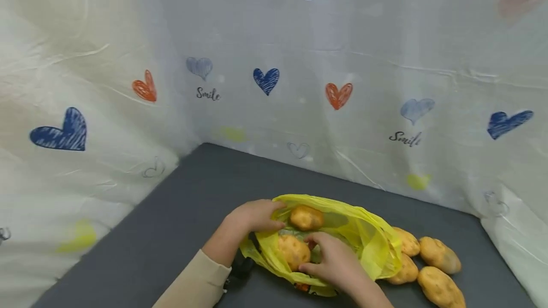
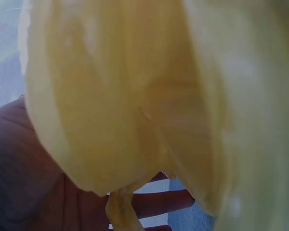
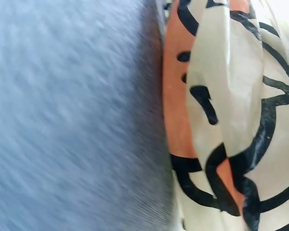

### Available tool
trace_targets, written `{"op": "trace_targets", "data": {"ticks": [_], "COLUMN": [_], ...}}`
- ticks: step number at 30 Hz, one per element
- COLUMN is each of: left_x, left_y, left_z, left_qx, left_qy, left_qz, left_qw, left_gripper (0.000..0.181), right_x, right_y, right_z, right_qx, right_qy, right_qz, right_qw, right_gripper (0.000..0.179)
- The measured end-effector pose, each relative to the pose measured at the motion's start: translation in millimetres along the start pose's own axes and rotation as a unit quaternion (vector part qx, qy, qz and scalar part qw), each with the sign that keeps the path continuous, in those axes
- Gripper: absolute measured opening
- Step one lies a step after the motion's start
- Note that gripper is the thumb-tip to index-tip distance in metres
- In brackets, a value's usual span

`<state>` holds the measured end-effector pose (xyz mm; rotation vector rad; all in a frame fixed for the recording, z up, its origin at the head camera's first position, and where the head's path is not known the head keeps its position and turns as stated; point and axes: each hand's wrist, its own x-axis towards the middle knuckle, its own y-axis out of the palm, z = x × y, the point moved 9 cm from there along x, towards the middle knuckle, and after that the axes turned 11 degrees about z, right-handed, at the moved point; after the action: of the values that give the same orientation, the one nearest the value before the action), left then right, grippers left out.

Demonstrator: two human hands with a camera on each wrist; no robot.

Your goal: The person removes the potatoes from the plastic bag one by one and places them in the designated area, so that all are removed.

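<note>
A yellow plastic bag (image 1: 368,241) lies with its mouth spread toward me. My left hand (image 1: 252,215) holds its left rim, and the left wrist view shows the yellow film (image 2: 111,120) across the palm and fingers (image 2: 164,203). Inside the mouth, my right hand (image 1: 336,260) grips a potato (image 1: 293,252) between thumb and fingers at its right side. Another potato (image 1: 306,217) sits farther back in the bag. In the right wrist view, the printed outside of the bag (image 3: 245,110) fills the right part, and the right hand is out of sight.
Several loose potatoes (image 1: 440,255) lie right of the bag on the dark grey table (image 1: 205,189). A black object (image 1: 239,272) shows partly beside the left sleeve (image 1: 194,282). A white sheet (image 1: 239,23) printed with hearts hangs behind and to the left.
</note>
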<state>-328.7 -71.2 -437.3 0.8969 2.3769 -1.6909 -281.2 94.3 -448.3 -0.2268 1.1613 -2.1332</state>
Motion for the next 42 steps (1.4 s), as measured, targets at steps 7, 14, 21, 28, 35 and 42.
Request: {"op": "trace_targets", "data": {"ticks": [7, 14, 21, 28, 35, 42], "left_x": [13.6, -1.6, -18.2, -31.1, -36.0, -47.0], "left_y": [20.2, 35.9, 39.9, 19.2, 3.1, -0.7], "left_z": [-40.5, -54.2, -59.4, -30.9, -10.4, 8.0], "left_qx": [-0.023, -0.072, -0.079, -0.064, -0.059, -0.056], "left_qy": [0.032, 0.048, 0.061, 0.02, 0.006, -0.002], "left_qz": [0.015, 0.027, 0.027, 0.012, -0.007, 0.006], "left_qw": [0.9991, 0.9959, 0.9946, 0.9977, 0.9982, 0.9984], "left_gripper": [0.061, 0.062, 0.063, 0.063, 0.063, 0.064], "right_x": [-46.5, -83.2, -105.6, -90.3, -78.5, -91.5], "right_y": [-8.2, -26.9, -56.7, -74.2, -90.2, -86.3], "right_z": [-18.3, -8.7, 14.6, 27.2, 29.8, 18.9], "right_qx": [-0.024, -0.035, -0.062, -0.077, -0.087, -0.028], "right_qy": [0.011, 0.001, -0.007, -0.009, -0.014, -0.036], "right_qz": [-0.02, -0.045, -0.088, -0.119, -0.133, -0.106], "right_qw": [0.9995, 0.9984, 0.9941, 0.9899, 0.9872, 0.9933], "right_gripper": [0.056, 0.049, 0.041, 0.044, 0.046, 0.044]}}
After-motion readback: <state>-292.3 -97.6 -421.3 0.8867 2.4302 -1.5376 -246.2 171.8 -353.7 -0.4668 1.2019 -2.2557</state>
